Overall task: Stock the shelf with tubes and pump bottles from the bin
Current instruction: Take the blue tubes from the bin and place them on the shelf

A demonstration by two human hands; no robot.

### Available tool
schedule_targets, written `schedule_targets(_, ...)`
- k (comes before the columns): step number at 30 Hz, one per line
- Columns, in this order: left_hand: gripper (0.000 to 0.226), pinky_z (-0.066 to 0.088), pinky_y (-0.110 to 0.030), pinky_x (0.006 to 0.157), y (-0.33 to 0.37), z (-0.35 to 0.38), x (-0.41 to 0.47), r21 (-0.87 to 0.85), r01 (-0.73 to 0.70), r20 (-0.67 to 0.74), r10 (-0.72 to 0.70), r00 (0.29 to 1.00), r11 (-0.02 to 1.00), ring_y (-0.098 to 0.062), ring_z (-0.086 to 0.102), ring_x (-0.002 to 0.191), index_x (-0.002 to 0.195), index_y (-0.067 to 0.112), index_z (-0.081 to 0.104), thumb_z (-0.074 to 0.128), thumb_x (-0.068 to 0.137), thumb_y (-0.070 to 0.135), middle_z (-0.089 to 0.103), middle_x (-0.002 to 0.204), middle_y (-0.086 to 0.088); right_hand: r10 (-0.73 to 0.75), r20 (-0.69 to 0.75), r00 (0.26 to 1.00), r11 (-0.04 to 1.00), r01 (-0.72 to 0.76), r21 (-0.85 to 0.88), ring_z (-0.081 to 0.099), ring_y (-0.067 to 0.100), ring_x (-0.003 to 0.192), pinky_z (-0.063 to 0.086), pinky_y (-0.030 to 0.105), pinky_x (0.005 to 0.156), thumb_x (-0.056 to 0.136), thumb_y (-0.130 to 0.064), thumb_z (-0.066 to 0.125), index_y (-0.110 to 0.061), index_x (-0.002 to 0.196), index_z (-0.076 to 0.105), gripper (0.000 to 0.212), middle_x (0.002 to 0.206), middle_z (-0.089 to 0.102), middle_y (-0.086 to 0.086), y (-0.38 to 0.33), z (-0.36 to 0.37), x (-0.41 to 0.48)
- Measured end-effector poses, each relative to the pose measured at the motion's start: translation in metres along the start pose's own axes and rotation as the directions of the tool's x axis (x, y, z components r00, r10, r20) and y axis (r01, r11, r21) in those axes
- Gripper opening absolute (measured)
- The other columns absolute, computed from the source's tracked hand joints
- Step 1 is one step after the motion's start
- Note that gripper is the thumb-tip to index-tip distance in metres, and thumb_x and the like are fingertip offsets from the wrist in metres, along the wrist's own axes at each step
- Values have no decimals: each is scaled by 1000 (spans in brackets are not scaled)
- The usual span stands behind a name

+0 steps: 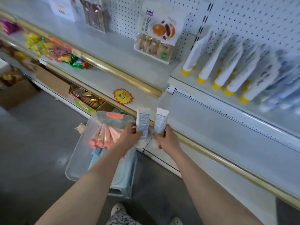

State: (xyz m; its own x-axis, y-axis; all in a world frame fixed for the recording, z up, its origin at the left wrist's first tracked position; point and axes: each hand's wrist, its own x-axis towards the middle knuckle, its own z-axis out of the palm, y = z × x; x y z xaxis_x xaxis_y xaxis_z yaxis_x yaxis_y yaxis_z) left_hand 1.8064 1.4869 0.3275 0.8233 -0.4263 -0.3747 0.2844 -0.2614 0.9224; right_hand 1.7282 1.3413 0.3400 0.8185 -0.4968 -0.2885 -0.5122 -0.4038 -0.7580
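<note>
each hand (129, 135) (168, 138) holds one tube (142, 121) (161, 120) upright.

Bin (76, 159): clear plastic, smooth, slightly cloudy walls. Pink tubes (103, 135) inside it: smooth plastic, soft sheen. Left white tube (142, 120) and right white tube (160, 122) above the bin's far edge: smooth plastic with fine print, low gloss. Shelf (113, 51): pale painted metal, matt. Rail (123, 76) on the shelf's front edge: gold, glossy, metal-looking. Back panel (243, 18): white perforated sheet, matt. Yellow-capped tubes (226, 70) on the right shelf: white smooth plastic. Snack bag (155, 38) at the shelf's back: glossy film. Cardboard box (53, 82): brown, matt. Floor (32, 143): grey, smooth, faint sheen.
</note>
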Motion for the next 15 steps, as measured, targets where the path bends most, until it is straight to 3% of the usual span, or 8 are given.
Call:
schedule_targets(4, 29, 54, -55, 85, 21, 50, -4, 85, -82, 31, 80, 996, 993, -33, 66, 95, 104, 28, 49, 65, 81, 22, 69, 103, -7, 2, -106, 994, 1000, -3, -13, 59, 18, 92, 47, 32, 75, 86, -40, 66, -20, 121, 49, 44, 102, 58, -8, 20, -56, -14)
schedule_targets(9, 27, 51, -35, 66, 56, 130, -20, 125, -153, 100, 141, 985, 980, -23, 65, 85, 112, 20, 47, 60, 91, 11, 69, 103, -7, -5, -238, 971, 1000, 3, -9, 60, 19, 88, 49, 35, 77, 86, -37, 66, -20, 115, 49, 38, 94, 58, -6, 56, -133, -32)
schedule_targets(15, 27, 55, -45, 83, 93, 226, -28, 177, -274, 168, 245, 955, 945, -23, 67, 91, 113, 20, 45, 59, 91, 15, 69, 103, -4, -20, -366, 930, 1000, 21, 1, 63, 23, 88, 52, 40, 77, 86, -38, 65, -21, 111, 46, 36, 93, 62, -4, 95, -220, -48)
